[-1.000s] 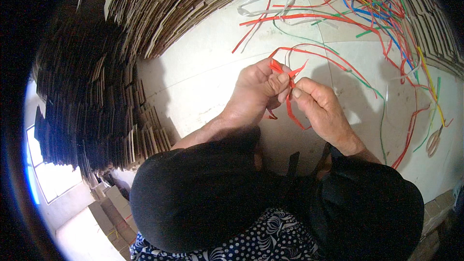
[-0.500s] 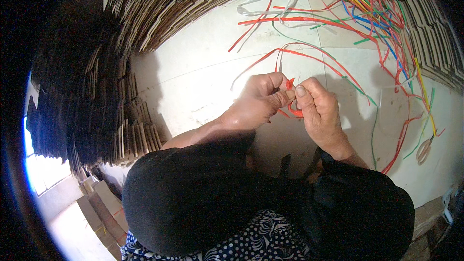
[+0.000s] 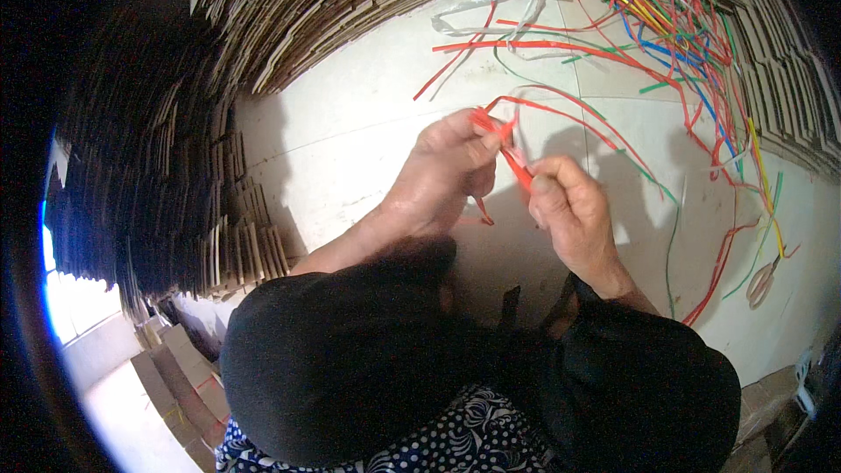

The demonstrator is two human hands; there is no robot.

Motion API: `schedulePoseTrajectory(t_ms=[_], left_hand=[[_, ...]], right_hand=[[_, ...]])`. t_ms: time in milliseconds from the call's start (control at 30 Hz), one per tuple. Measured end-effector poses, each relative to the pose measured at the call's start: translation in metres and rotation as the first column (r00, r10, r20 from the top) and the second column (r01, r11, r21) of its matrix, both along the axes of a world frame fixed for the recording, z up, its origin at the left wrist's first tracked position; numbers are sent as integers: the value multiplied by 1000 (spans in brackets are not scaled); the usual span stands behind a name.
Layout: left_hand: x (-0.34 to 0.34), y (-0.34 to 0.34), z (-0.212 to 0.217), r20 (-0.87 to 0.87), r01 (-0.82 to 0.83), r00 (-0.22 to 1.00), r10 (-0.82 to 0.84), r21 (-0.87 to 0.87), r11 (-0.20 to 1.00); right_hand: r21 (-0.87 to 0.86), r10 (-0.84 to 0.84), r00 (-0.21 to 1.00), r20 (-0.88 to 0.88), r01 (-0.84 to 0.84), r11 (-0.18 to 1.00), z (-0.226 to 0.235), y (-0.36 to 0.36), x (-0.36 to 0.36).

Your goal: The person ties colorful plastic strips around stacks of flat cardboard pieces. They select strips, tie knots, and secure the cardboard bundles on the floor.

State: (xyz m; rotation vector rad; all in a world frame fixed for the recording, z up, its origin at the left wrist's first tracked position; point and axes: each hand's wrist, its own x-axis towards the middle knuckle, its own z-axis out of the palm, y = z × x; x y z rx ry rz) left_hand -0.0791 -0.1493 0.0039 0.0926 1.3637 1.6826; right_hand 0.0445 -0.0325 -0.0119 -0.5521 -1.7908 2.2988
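Both hands are working over the pale floor (image 3: 350, 149): left hand (image 3: 442, 177) is pinching the looped red strap (image 3: 512, 151) in its grip, right hand (image 3: 569, 210) is pinching the strap's lower end, the tangled strap pile (image 3: 666, 17) lying at 1 o'clock.

The red strap (image 3: 512, 153) pinched between the left hand (image 3: 442, 177) and the right hand (image 3: 569, 215) looks like thin flat plastic, smooth with a slight sheen. The tangle of straps (image 3: 674, 17) at the upper right of the frame is the same glossy plastic band in red, green, blue and yellow, with a few pale silvery strips (image 3: 491, 13) beside it. The work surface (image 3: 350, 131) in the middle is matt off-white sheet, smooth but scuffed and creased. The stacks (image 3: 289, 9) at the upper left look like brown corrugated cardboard, rough-edged and dull. The sleeves (image 3: 350, 359) at the bottom are matt black cloth
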Motion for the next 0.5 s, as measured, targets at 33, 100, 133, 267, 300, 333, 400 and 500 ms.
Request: schedulePoseTrajectory(t_ms=[33, 100, 133, 267, 300, 333, 400, 500], left_hand=[[-6, 3, 9, 35, -6, 999, 6, -12, 1000], [-10, 5, 19, 89, -48, 995, 50, -30, 998], [-9, 3, 18, 88, -43, 995, 46, -34, 998], [-9, -1, 4, 69, 16, 998, -7, -133, 991], [-9, 0, -1, 62, 41, 998, -31, -177, 983], [-6, -1, -10, 53, 66, 997, -55, -216, 974], [-1, -2, -20, 61, 177, 984, -167, -249, 952], [5, 1, -19, 65, 318, 948, -311, -246, 916]], right_hand=[[122, 59, 998, -16, -57, 991, 1, 4, 0], [359, 181, 983, -25, -160, 920, 0, 16, 3], [373, 204, 979, -5, -188, 908, 0, 18, 7], [682, 272, 960, 64, -241, 690, -6, 35, 9], [686, 268, 964, -6, -191, 702, -7, 34, 8], [687, 261, 962, -75, -140, 713, -8, 31, 6], [683, 245, 952, -186, -54, 729, -9, 24, 1], [721, 122, 979, -165, 35, 692, -17, 15, -4]])
